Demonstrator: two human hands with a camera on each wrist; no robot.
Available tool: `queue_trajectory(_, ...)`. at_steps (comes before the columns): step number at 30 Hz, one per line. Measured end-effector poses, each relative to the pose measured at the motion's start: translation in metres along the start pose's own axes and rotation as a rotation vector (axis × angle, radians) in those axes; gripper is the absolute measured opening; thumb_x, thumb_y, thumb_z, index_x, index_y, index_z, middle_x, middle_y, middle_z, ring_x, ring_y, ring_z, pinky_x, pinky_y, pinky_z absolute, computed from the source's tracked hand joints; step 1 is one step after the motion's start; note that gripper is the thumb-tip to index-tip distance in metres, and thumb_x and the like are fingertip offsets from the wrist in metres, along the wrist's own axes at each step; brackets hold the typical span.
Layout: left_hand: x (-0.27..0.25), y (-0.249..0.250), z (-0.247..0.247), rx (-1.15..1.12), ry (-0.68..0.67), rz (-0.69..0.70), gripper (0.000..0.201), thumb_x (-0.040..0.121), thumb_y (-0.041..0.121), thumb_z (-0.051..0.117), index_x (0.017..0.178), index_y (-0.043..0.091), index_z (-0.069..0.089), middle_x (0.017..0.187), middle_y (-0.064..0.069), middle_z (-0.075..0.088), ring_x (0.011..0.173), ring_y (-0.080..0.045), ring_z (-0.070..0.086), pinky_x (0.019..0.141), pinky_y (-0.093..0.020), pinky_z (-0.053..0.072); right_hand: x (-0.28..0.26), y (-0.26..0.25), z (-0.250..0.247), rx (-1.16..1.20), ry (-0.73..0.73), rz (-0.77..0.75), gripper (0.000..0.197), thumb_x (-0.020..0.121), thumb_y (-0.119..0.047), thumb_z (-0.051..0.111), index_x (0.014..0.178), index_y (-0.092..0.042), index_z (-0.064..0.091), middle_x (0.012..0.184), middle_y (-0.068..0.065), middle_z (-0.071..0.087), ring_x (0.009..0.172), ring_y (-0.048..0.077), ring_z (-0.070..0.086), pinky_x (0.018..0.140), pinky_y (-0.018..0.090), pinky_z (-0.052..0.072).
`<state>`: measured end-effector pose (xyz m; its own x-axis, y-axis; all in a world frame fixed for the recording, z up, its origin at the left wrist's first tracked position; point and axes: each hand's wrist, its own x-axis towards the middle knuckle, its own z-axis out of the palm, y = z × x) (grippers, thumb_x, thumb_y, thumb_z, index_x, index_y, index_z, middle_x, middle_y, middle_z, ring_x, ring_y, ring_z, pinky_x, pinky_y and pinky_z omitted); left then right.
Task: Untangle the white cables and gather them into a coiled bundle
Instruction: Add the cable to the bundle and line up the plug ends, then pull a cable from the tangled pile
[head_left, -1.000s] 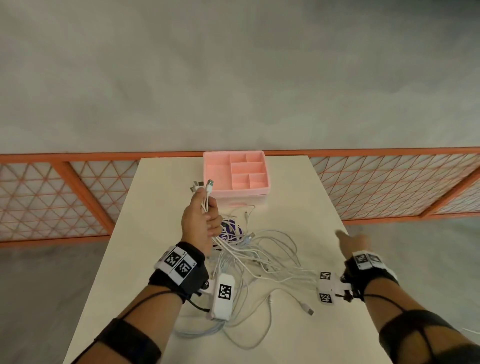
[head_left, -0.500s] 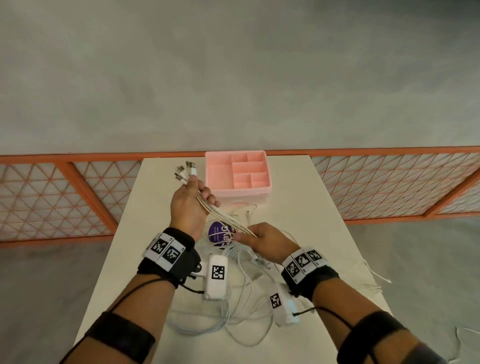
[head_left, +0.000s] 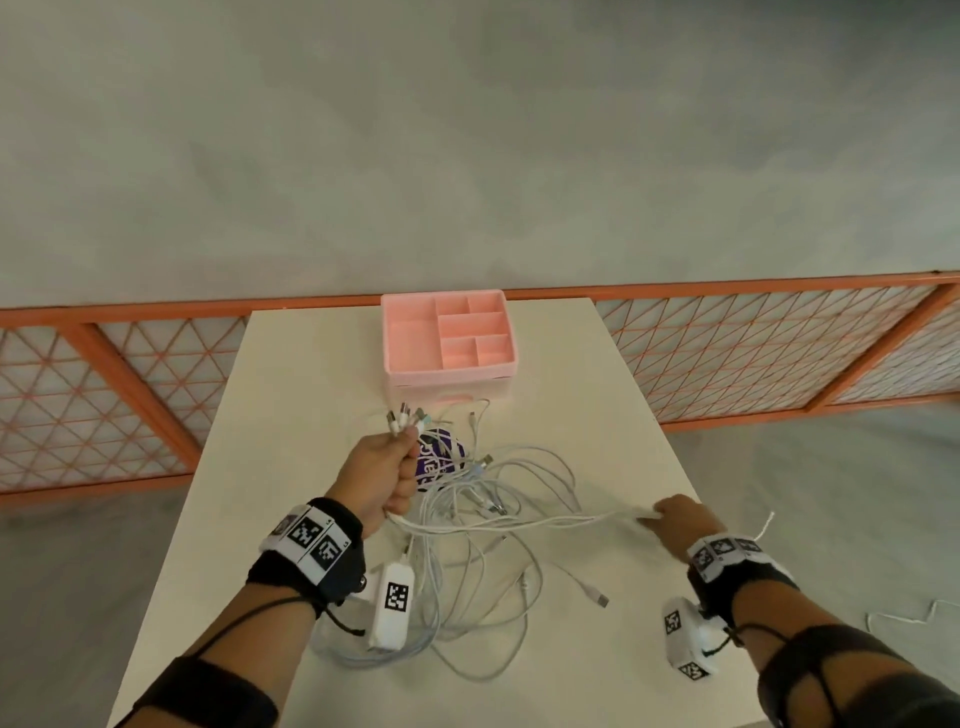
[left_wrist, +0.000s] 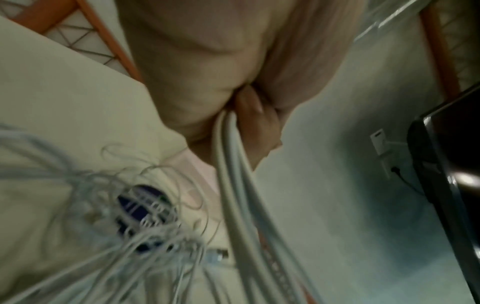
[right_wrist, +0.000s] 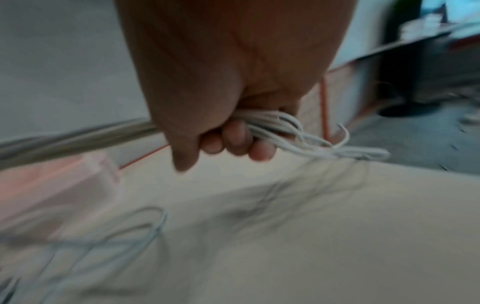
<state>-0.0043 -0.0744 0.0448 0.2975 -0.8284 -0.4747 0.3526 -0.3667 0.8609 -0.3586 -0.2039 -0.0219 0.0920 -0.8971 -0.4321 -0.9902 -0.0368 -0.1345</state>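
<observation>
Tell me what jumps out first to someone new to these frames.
The white cables sprawl tangled across the middle of the table. The left hand grips a bunch with plugs sticking up, and the right hand grips strands drawn toward the right edge. A pink organizer tray sits at the far end.

- We see white cables (head_left: 498, 525) with a smooth rubbery-plastic skin and shiny metal plug tips.
- The pink organizer tray (head_left: 410, 338) looks like matt moulded plastic to us.
- The table (head_left: 301, 395) is a smooth, matt off-white top.
- The wrist straps (head_left: 332, 566) are black cloth.
</observation>
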Motion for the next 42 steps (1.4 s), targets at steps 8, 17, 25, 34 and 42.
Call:
queue_trajectory(8, -0.001, -0.028, 0.028, 0.177, -0.061, -0.055, 0.033, 0.105, 0.032, 0.046, 0.076, 0.015, 0.049, 0.048, 0.008, 0.035, 0.037, -0.007, 0.026, 0.038, -0.015, 0.019, -0.007, 0.019, 0.009, -0.007, 0.181, 0.168, 0.034, 0.104, -0.032, 0.038, 0.108, -0.013, 0.067, 0.110, 0.011, 0.070, 0.104, 0.031, 0.065, 0.085, 0.035, 0.046)
queue_trajectory(17, 0.001, -0.029, 0.030, 0.196, -0.052, -0.045, 0.033, 0.104, 0.033, 0.048, 0.077, 0.014, 0.050, 0.049, 0.007, 0.034, 0.039, -0.008, 0.025, 0.038, -0.015, 0.020, 0.005, 0.051, 0.054, -0.249, -0.515, 0.118, 0.079, 0.031, -0.062, 0.081, 0.098, -0.027, 0.060, 0.106, -0.003, 0.066, 0.102, 0.023, 0.064, 0.091, 0.036, 0.053)
queue_trajectory(25, 0.004, -0.037, 0.032, 0.178, -0.045, -0.018, 0.032, 0.105, 0.032, 0.046, 0.079, 0.014, 0.050, 0.051, 0.006, 0.032, 0.041, -0.009, 0.023, 0.040, -0.016, 0.018, -0.020, -0.048, 0.025, 0.109, -0.293, -0.146, 0.040, 0.088, -0.054, 0.062, 0.107, -0.019, 0.062, 0.114, 0.001, 0.063, 0.107, 0.020, 0.059, 0.086, 0.028, 0.043)
queue_trajectory(34, 0.001, -0.034, 0.017, 0.040, 0.073, 0.064, 0.033, 0.104, 0.032, 0.048, 0.077, 0.014, 0.049, 0.048, 0.008, 0.034, 0.038, -0.007, 0.025, 0.039, -0.017, 0.019, -0.038, -0.063, 0.077, -0.113, -0.188, -0.104, 0.032, 0.090, -0.023, 0.054, 0.119, -0.009, 0.055, 0.125, 0.010, 0.061, 0.113, 0.027, 0.061, 0.088, 0.030, 0.049)
queue_trajectory(42, -0.001, -0.026, 0.012, -0.183, 0.043, 0.015, 0.031, 0.103, 0.030, 0.040, 0.078, 0.013, 0.051, 0.050, 0.007, 0.029, 0.038, -0.007, 0.021, 0.040, -0.017, 0.017, -0.032, -0.106, -0.009, 0.482, 0.125, -0.298, 0.011, 0.083, -0.011, 0.062, 0.072, -0.011, 0.058, 0.069, 0.004, 0.062, 0.068, 0.019, 0.057, 0.060, 0.025, 0.042)
